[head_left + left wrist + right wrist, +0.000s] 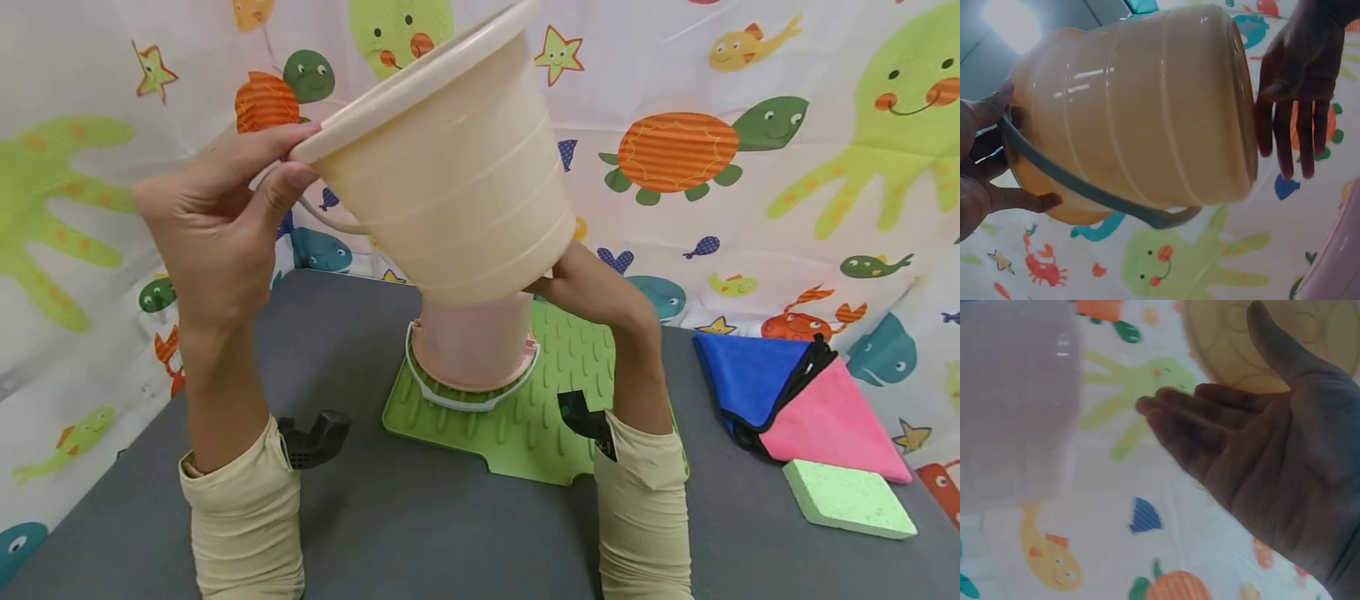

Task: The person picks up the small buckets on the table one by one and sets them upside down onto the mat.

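Observation:
A cream bucket [457,158] is held tilted in the air, its rim up toward the left and its base toward the lower right. My left hand [217,217] pinches the rim between thumb and fingers; in the left wrist view the bucket's grey handle [1079,181] hangs along its side. Close by the base is my right hand [600,287], its fingers [1304,134] extended; whether it touches the base I cannot tell. Below, a pale pink bucket [472,337] stands upside down on a green mat [525,450], its white handle [457,405] lying around the rim.
On the right of the dark grey table [450,542] lie a blue cloth [742,375] and a pink cloth [832,417] with black edging. A light green sponge block [851,498] sits in front of them. Behind hangs a sea-animal curtain [675,275].

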The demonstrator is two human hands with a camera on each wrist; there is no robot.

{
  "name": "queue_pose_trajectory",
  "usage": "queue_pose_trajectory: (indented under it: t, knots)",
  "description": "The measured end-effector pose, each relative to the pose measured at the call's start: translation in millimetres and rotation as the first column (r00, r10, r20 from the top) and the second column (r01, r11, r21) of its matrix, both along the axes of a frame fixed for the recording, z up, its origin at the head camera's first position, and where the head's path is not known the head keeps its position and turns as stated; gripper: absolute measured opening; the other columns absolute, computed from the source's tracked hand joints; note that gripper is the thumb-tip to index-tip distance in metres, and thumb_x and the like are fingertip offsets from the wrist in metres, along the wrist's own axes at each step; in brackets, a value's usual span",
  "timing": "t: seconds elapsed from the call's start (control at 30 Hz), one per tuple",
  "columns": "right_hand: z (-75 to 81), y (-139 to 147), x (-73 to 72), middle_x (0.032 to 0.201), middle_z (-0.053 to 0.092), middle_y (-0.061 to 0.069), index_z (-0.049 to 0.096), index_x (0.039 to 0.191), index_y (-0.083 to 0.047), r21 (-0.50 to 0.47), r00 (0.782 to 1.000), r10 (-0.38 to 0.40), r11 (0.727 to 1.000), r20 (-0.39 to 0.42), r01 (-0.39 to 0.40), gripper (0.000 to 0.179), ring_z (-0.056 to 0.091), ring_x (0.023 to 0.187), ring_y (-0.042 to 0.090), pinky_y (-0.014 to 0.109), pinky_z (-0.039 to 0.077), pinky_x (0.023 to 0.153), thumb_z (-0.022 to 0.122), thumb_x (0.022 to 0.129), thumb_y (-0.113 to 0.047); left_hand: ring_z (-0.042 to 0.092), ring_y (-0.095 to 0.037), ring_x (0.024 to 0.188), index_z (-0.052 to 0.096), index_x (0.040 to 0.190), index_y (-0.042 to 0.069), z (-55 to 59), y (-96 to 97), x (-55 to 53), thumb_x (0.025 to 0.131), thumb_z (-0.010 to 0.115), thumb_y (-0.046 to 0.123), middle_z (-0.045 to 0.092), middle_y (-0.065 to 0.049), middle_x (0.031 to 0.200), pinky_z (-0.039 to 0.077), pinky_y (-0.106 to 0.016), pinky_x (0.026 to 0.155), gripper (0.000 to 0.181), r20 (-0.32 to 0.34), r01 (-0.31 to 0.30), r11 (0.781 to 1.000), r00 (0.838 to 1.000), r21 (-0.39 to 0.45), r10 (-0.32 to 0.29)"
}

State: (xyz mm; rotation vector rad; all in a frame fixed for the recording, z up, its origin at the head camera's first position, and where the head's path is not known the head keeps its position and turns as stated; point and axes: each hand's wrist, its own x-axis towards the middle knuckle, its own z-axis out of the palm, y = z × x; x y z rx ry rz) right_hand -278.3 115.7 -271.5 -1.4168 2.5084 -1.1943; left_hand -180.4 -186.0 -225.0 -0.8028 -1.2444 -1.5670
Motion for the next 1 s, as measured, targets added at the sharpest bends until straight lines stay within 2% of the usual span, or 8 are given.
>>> queue_pose_trajectory:
  t: [0.1,0.23,0.43,0.5,0.63,0.8,0.87,1.0]
  knots:
    - [5.7,17,7.6,0.12,0.056,0.002,0.052,0.138,-0.004,-0.151,0.999,-0.032,0.988,-0.033,0.027,0.035,0.055,0.111,0.019,0.031,0.048,0.09,0.055,0.103,0.003,0.077,-0.023,0.089,0.07,0.102,-0.025,-0.7,7.5,-5.3,0.078,0.091,0.016,0.082,-0.013,0.098,0.063,-0.023,0.082,0.052,-0.013,0.014,1.0,1.0,-0.025,-0.015]
    - [13.0,37,15.4,0.13,0.055,-0.007,0.031,0.158,-0.006,-0.373,0.985,-0.044,0.928,-0.167,-0.022,0.075,0.055,0.115,0.018,0.027,0.048,0.098,0.062,0.093,0.015,0.079,-0.019,0.091,0.075,0.107,-0.017,-4.9,20.4,-11.6,0.079,0.088,0.024,0.082,-0.01,0.101,0.063,-0.023,0.083,0.051,0.033,0.04,0.997,0.999,-0.063,-0.038]
    - [25.4,60,32.9,0.146,0.057,0.002,0.022,0.163,0.002,-0.389,0.931,-0.1,0.92,-0.352,-0.048,0.102,0.052,0.137,0.02,0.033,0.04,0.12,0.073,0.077,0.024,0.073,-0.023,0.104,0.074,0.114,-0.013,-10.2,48.2,-21.0,0.083,0.081,0.025,0.076,-0.007,0.108,0.063,-0.03,0.091,0.05,0.08,0.139,0.987,0.988,-0.079,-0.133]
    - [27.9,70,39.2,0.167,0.037,0.008,0.022,0.162,0.005,-0.394,0.906,-0.162,0.919,-0.391,-0.006,0.104,0.033,0.155,0.023,0.036,0.029,0.13,0.073,0.074,0.026,0.068,-0.026,0.112,0.071,0.121,-0.013,-11.7,59.7,-22.7,0.089,0.077,0.024,0.07,-0.006,0.117,0.061,-0.033,0.098,0.05,0.082,0.147,0.982,0.987,-0.118,-0.138]
    - [31.8,90,50.6,0.173,0.027,0.015,0.019,0.163,0.007,-0.415,0.851,-0.279,0.906,-0.444,0.081,0.099,0.026,0.161,0.025,0.038,0.027,0.132,0.075,0.082,0.011,0.05,-0.022,0.133,0.052,0.147,-0.007,-15.8,82.1,-25.1,0.094,0.072,0.047,0.041,-0.006,0.145,0.057,-0.038,0.108,0.079,0.112,0.084,0.958,0.992,-0.274,-0.055]
    - [30.3,104,58.2,0.174,0.024,0.016,0.02,0.162,0.009,-0.499,0.785,-0.42,0.851,-0.455,0.166,0.094,0.024,0.162,0.025,0.039,0.031,0.131,0.075,0.092,-0.021,0.035,-0.009,0.128,0.004,0.164,0.001,-21.1,110.7,-33.8,0.076,0.074,0.071,0.023,0.005,0.136,0.057,-0.035,0.107,0.133,0.146,0.021,0.882,0.988,-0.471,0.054]
    - [29.7,104,58.9,0.173,0.026,0.015,0.022,0.162,0.009,-0.534,0.766,-0.473,0.821,-0.435,0.203,0.091,0.026,0.161,0.024,0.038,0.033,0.129,0.073,0.092,-0.018,0.038,-0.011,0.125,-0.012,0.163,0.004,-22.3,125.4,-38.5,0.073,0.079,0.065,0.03,0.004,0.13,0.057,-0.036,0.107,0.142,0.174,0.098,0.901,0.984,-0.422,-0.026]
    - [32.0,96,59.2,0.172,0.027,0.016,0.03,0.159,0.009,-0.579,0.758,-0.511,0.785,-0.405,0.22,0.078,0.029,0.158,0.023,0.036,0.04,0.125,0.069,0.092,-0.004,0.044,-0.018,0.138,-0.024,0.163,0.012,-23.5,153.6,-40.9,0.075,0.085,0.046,0.041,-0.005,0.14,0.055,-0.043,0.11,0.145,0.173,0.242,0.96,0.961,-0.143,-0.216]
